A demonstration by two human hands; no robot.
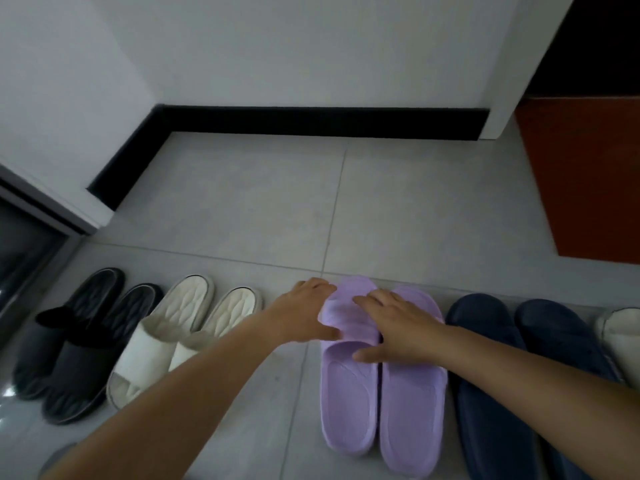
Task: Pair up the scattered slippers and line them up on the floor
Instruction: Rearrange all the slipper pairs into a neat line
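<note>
In the head view, a row of slippers is seen on the grey tiled floor (242, 209). At the left, a black pair (72, 344) is placed, the two slippers touching each other. Just beside it, a cream pair (173, 330) lies, tilted in the same way. In the middle, the purple pair is set side by side, toes pointing to the wall: the left purple slipper (348, 386) and the right purple slipper (414, 407) touch along their inner edges. The left hand (304, 311) is laid flat on the outer side of the strap of the left purple slipper, with the fingers (318, 284) spread and not closed around anything. The right hand (398, 325) is pressed flat on the straps of both, fingers stretched open. At the right, a navy pair (519, 362) is lined up, and one more pale slipper (621, 336) is cut by the frame edge.
</note>
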